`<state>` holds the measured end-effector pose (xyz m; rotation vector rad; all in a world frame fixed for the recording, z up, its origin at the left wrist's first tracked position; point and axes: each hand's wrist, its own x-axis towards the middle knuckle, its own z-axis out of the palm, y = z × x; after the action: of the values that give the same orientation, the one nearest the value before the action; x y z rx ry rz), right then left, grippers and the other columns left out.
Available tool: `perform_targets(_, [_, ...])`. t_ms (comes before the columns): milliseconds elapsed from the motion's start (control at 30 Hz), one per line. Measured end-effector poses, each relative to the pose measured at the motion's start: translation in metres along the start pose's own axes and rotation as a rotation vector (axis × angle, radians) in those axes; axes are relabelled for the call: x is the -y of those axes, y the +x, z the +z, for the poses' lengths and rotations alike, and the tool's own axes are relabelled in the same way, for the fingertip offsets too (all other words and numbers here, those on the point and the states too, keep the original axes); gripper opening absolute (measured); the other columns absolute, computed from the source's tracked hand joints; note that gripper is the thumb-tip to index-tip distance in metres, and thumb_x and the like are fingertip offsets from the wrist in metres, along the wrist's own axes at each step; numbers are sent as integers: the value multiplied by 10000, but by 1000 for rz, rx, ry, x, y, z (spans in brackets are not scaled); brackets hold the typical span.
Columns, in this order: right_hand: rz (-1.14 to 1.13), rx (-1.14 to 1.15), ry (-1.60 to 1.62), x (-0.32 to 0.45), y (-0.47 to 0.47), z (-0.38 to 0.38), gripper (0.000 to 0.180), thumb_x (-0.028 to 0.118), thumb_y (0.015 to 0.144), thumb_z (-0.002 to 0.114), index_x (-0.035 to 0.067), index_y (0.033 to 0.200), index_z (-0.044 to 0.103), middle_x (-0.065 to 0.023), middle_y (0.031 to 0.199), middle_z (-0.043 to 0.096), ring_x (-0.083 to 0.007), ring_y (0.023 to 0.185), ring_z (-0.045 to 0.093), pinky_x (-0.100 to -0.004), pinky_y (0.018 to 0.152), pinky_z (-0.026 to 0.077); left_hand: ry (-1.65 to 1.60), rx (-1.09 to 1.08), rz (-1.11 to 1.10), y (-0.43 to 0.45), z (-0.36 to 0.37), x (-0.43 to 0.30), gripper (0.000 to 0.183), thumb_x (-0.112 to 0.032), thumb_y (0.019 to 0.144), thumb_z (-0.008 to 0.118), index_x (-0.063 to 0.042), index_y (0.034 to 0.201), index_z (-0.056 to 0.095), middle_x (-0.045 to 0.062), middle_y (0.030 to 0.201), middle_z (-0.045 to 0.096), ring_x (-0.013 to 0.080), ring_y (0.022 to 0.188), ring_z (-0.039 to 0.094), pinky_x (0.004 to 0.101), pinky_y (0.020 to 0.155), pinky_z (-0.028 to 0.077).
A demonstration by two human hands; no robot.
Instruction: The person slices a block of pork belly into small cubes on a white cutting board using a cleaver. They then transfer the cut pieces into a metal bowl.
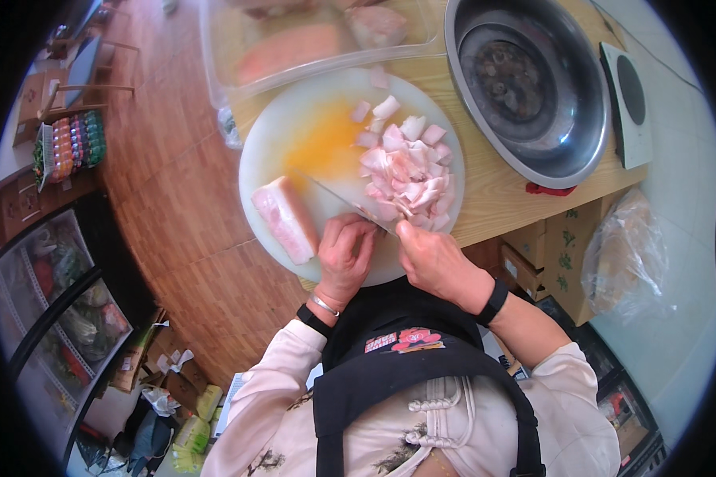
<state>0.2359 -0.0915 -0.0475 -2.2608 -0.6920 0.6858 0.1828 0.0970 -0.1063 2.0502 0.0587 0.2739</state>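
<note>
On a round white cutting board [268,137] with an orange-yellow stain lies a heap of cut pale pink meat pieces [414,170], right of its middle. My right hand [438,256] grips a knife [340,198], whose blade points to the upper left across the board. My left hand [349,247] is at the board's near edge, fingers bent beside the blade near the knife's handle end; something small and dark is by the fingertips, too hidden to name. A thick slab of raw fatty meat with skin [283,220] lies on the board's left, just beside my left hand.
Beyond the board, a clear plastic tub [215,71] holds larger raw meat pieces. A large metal basin [585,155] stands at the right on the wooden table [495,208], with a flat white appliance [635,107] beside it. Cardboard boxes [564,256] and a plastic bag [626,256] are below right.
</note>
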Motion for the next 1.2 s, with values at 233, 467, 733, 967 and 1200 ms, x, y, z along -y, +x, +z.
perform_targets(233, [27, -15, -10, -15, -27, -16, 182, -18, 878, 608, 18, 986, 466, -197, 747, 613, -450, 715, 639, -519, 630, 505, -22, -46, 6, -4, 2, 5, 180, 77, 855, 760, -15, 1005, 723, 125, 1021, 670, 300, 924, 656, 374, 797, 553])
perform_targets(467, [48, 20, 5, 10, -53, -35, 196, 5, 876, 647, 26, 997, 495, -198, 808, 630, -438, 739, 654, -505, 630, 535, 2, -25, 5, -6, -1, 4, 186, 95, 855, 752, -4, 1010, 719, 122, 1026, 623, 293, 912, 648, 366, 771, 548])
perform_targets(733, [69, 74, -5, 12, -61, -45, 187, -23, 864, 633, 16, 971, 485, -188, 767, 608, -434, 696, 630, -496, 604, 520, -2, -33, 24, -6, 1, 3, 188, 103, 852, 738, -5, 1002, 704, 133, 1034, 637, 307, 902, 650, 373, 788, 552])
perform_targets(967, [-13, -3, 34, 3, -32, -19, 205, -32, 862, 626, 5, 981, 463, -205, 757, 601, -452, 686, 620, -510, 601, 507, -29, -21, -9, -8, 2, 7, 192, 99, 851, 722, 2, 1014, 692, 151, 1058, 650, 328, 963, 655, 379, 844, 546])
perform_targets(1200, [28, 56, -20, -5, -46, -14, 234, -21, 876, 626, 7, 1037, 458, -219, 786, 631, -458, 731, 653, -522, 617, 515, -41, -67, -4, -10, 4, 9, 228, 109, 815, 731, -11, 1008, 707, 137, 1028, 659, 311, 937, 658, 379, 820, 555])
